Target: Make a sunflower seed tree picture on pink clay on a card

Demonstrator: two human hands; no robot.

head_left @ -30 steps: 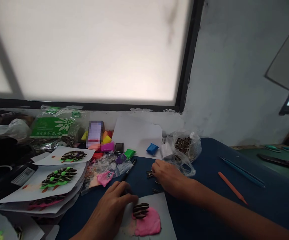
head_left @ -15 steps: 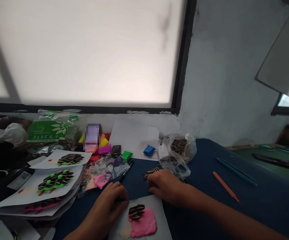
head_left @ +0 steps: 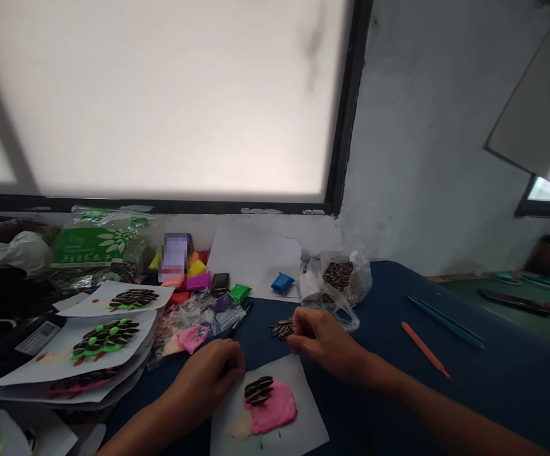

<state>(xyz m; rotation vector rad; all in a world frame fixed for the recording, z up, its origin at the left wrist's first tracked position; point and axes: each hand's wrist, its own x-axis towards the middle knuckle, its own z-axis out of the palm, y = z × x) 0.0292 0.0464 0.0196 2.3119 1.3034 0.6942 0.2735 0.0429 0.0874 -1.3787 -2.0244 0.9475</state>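
A sheet of white paper (head_left: 303, 437) lies before me with a flattened pink clay patch (head_left: 279, 408) on it. Several dark sunflower seeds (head_left: 258, 391) stand in the clay's upper left part, and a pale peach clay smear (head_left: 241, 427) adjoins it. My left hand (head_left: 225, 367) rests at the paper's left edge, fingers curled in; whatever they hold is hidden. Just right of a small heap of sunflower seeds (head_left: 282, 328), my right hand (head_left: 320, 339) is raised with thumb and fingers pinched together. Anything between those fingertips is too small to make out.
Left lies a stack of papers with seed-and-clay hedgehogs (head_left: 106, 342). Behind are clay packets (head_left: 199, 282), a green seed bag (head_left: 99, 247), a blue packet (head_left: 282, 283) and a plastic bag of seeds (head_left: 339, 278). An orange tool (head_left: 426, 350) and blue tweezers (head_left: 446, 322) lie right.
My right hand has lifted off the seed heap and drawn slightly right, uncovering more seeds. My left hand stays by the paper's edge, and the paper shows a little more fully.
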